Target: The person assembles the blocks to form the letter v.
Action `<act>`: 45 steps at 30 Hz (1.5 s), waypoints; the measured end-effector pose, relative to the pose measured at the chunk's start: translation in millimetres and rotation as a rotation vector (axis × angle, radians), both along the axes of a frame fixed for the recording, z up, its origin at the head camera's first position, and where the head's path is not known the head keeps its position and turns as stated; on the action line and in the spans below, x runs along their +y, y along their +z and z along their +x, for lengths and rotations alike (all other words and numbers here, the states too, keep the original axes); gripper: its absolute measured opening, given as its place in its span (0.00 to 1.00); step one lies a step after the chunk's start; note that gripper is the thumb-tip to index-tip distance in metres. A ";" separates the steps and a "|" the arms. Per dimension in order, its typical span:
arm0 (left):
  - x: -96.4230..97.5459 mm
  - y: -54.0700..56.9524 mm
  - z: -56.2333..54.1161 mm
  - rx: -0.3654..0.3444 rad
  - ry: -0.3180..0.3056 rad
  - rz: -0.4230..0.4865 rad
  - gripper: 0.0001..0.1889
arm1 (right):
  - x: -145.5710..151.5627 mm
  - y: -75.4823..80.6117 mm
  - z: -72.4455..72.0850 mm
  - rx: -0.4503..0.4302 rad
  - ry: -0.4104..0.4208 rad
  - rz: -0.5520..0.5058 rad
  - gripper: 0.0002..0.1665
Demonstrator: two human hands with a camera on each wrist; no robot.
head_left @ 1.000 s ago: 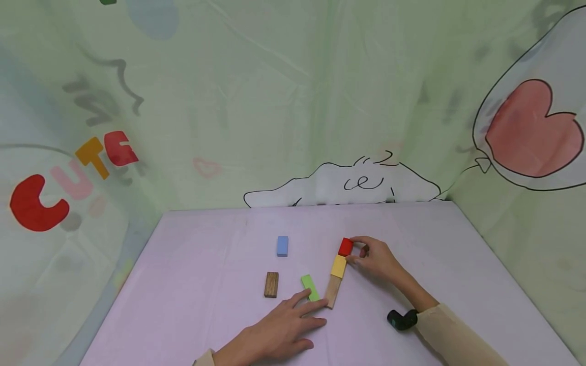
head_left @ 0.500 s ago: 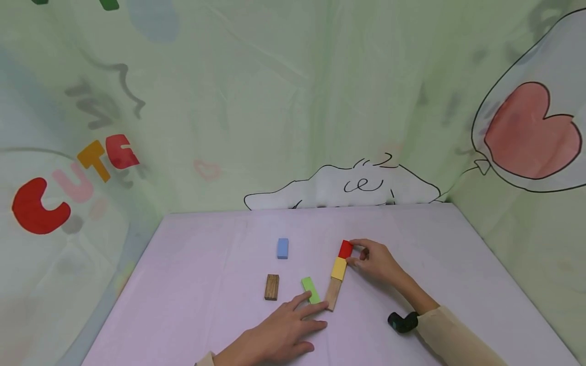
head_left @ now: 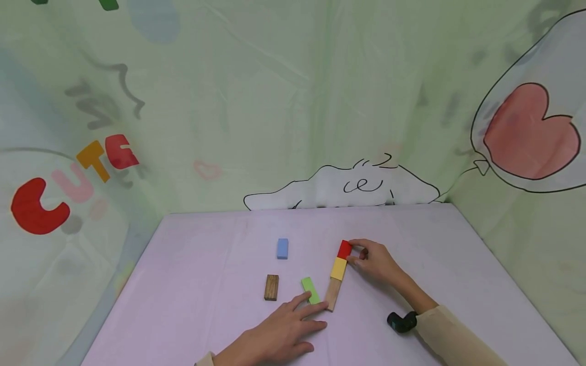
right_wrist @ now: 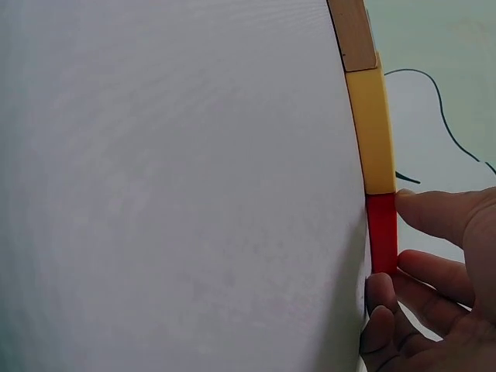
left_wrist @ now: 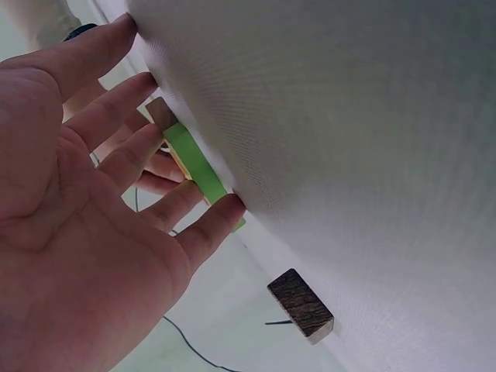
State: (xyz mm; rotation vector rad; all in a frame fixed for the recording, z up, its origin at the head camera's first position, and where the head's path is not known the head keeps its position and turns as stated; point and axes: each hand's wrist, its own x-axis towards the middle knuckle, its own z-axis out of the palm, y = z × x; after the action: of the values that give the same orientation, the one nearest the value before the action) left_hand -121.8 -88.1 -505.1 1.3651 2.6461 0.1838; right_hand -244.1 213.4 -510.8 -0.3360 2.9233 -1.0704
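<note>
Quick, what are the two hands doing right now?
Left hand: open, fingers spread at the green block.
Right hand: closed, holding the red block with thumb and finger.

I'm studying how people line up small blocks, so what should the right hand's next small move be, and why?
I'd probably lift the right hand gently off the red block. That block meets the yellow block with no visible gap, the yellow block meets the tan block likewise, and the three form a roughly straight row, so more adjusting seems unneeded.
</note>
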 end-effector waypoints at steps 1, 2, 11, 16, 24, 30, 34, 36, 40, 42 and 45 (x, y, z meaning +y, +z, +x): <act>0.1 0.2 0.0 0.001 0.000 0.000 0.28 | -0.3 -0.3 -0.2 -0.002 -0.002 0.001 0.28; 0.1 0.3 0.0 0.001 0.000 -0.001 0.28 | -0.6 -0.3 -0.2 -0.003 -0.003 0.002 0.29; 0.3 0.7 0.1 -0.003 0.001 -0.003 0.28 | -2.8 0.1 -1.2 -0.007 -0.005 0.013 0.29; -0.8 1.3 0.9 0.025 -0.016 0.007 0.27 | -3.0 -0.2 -1.6 -0.002 -0.001 0.026 0.29; -1.4 2.1 1.0 0.023 -0.014 0.007 0.27 | -3.9 2.9 2.9 -0.015 -0.024 0.025 0.31; -0.2 1.7 0.5 -0.011 0.004 -0.010 0.28 | -9.4 5.1 11.9 0.091 -0.016 0.117 0.32; 0.4 1.9 0.7 -0.017 0.005 -0.012 0.28 | -16.0 10.1 20.9 0.211 0.066 0.241 0.31; 0.2 2.0 0.7 -0.011 0.001 -0.009 0.28 | -19.4 12.6 26.0 0.243 0.115 0.295 0.30; -0.6 2.0 0.6 0.000 -0.006 -0.007 0.28 | -25.0 15.5 35.7 0.253 0.198 0.379 0.30; -0.9 1.7 0.4 -0.003 -0.007 -0.006 0.28 | -27.0 16.0 39.8 0.245 0.223 0.406 0.32; -1.2 1.4 0.1 -0.007 -0.007 -0.007 0.28 | -28.9 17.4 44.5 0.262 0.261 0.437 0.31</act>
State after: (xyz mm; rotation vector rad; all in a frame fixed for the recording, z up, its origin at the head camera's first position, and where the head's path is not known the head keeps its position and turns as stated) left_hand -121.7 -89.3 -503.7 1.3695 2.6331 0.1772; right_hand -199.6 184.5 -493.5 -0.8628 3.1005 -0.3638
